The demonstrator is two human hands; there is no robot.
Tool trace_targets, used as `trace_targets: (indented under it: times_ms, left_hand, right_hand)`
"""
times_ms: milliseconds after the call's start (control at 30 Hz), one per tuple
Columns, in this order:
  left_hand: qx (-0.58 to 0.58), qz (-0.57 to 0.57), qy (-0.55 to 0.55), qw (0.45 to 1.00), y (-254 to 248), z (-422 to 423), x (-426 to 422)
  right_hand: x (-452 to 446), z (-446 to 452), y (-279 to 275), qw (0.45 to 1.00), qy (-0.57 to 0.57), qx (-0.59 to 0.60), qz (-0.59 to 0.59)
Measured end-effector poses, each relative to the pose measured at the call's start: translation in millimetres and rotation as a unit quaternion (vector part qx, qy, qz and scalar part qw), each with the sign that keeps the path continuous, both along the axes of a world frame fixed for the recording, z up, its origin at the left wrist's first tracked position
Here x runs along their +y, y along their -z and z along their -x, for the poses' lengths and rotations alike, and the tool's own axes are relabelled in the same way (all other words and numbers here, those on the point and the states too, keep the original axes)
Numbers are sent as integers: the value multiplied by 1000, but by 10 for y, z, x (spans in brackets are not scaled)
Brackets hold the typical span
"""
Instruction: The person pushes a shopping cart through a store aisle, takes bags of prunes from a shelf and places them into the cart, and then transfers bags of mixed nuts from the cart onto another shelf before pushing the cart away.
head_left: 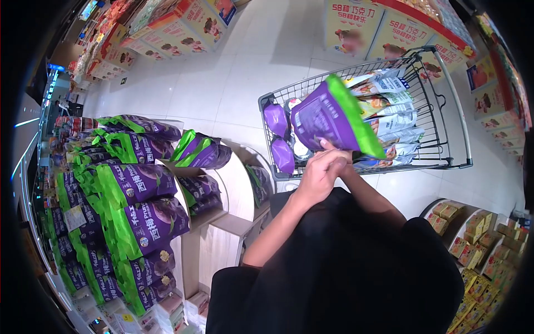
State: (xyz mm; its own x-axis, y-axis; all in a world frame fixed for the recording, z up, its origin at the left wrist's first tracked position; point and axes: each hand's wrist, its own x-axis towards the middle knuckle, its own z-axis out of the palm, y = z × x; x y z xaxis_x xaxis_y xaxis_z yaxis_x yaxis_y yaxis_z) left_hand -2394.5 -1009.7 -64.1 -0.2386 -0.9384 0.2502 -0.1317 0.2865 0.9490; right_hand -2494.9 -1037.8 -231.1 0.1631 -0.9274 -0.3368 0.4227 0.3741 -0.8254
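A purple bag with a bright green edge [322, 119] is held up over the shopping cart [439, 106], blurred at its green side. My left hand [320, 177] is closed at the bag's lower edge, its thumb against the purple surface. Behind it my right hand [340, 157] is largely hidden, its fingers overlapping the left at the bag's edge; its grip is unclear. Beneath the bag, the cart holds two smaller purple packs [282, 155], round containers partly covered by the bag, and several white-and-green pouches [396, 123] in a row.
On the left, a shelf display [222, 222] bears stacks of purple and green bags [156, 222]. Cartons of sweets [356, 25] line the far side beyond the cart. Shelves with yellow boxes [478, 239] stand at the lower right. Pale tiled floor [239, 83] runs between them.
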Motion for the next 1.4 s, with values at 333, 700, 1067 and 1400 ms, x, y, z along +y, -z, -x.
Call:
trace_targets:
  times_ms: [333,700,1067,1400]
  left_hand:
    - [-79,-295,-167,938,789,-744,798]
    - [-100,-285,-382,873,1339,-1311,1223]
    - [-515,-121,-373,763,1082,-2697,-18]
    - [-570,-204,-238,760,1430,-3554,-519]
  right_hand:
    - [-826,-312,238,957,156,-48,-239]
    - [-826,-246,839,939,-19,57,-338]
    - [312,364,459,984,-131,105,-66]
    - [615,712,327,983,-70,166,22]
